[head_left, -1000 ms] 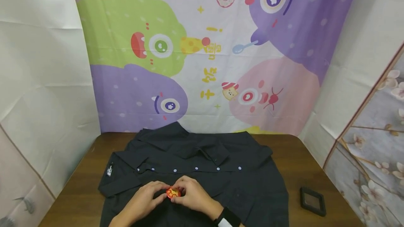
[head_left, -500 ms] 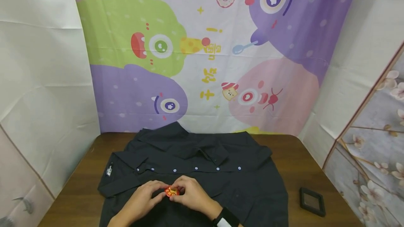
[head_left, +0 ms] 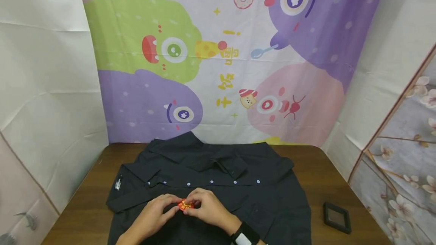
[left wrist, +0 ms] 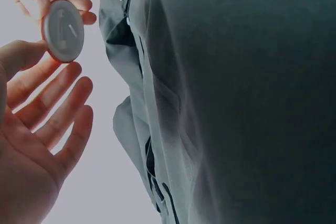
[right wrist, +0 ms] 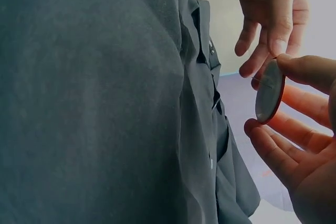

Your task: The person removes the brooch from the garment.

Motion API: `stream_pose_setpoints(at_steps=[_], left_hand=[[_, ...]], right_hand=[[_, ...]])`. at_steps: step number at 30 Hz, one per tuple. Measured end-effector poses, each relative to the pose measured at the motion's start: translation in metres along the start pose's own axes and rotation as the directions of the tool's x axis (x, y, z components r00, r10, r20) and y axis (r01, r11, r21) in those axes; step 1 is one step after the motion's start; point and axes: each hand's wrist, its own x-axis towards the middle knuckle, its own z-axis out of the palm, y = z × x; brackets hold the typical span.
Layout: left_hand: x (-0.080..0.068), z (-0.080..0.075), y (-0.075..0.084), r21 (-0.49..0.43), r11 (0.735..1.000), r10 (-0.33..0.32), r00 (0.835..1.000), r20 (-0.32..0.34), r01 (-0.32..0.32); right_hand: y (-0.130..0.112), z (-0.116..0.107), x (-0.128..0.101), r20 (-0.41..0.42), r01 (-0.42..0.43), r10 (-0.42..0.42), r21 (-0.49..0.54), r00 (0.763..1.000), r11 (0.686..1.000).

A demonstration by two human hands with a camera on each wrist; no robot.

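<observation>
Rim grip is the thing to get right here — the small round badge, glossy red and gold in front with a pale back, is pinched by both hands. The left hand nips its left edge between thumb and index finger, the other fingers spread; the right hand grips the right side with thumb and fingertips. The badge is held apart from the cloth, above the near part of the black button-front shirt, nearer than the row of small white buttons. A thin pin seems to stand out from the back; its tip is too small to make out. Judging from that, one hand should steady the edge while the other works the pin — fingertips well off the point. Slick plastic may twist, so a firm, opposed pinch would serve best.
</observation>
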Motion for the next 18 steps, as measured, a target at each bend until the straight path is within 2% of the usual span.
stream_pose_setpoints(at_steps=[9, 18], left_hand=[[0.0010, 0.0002, 0.0028, -0.021, 0.999, -0.032, 0.999, -0.029, 0.031], [-0.0009, 0.0014, 0.0043, -0.043, 0.999, 0.019, 0.991, -0.134, -0.025]], right_hand=[[-0.0011, -0.0014, -0.0010, -0.055, 0.043, -0.040, 0.043, 0.998, 0.998], [-0.0014, -0.0024, -0.0024, -0.110, 0.078, -0.068, 0.085, 0.992, 0.993]])
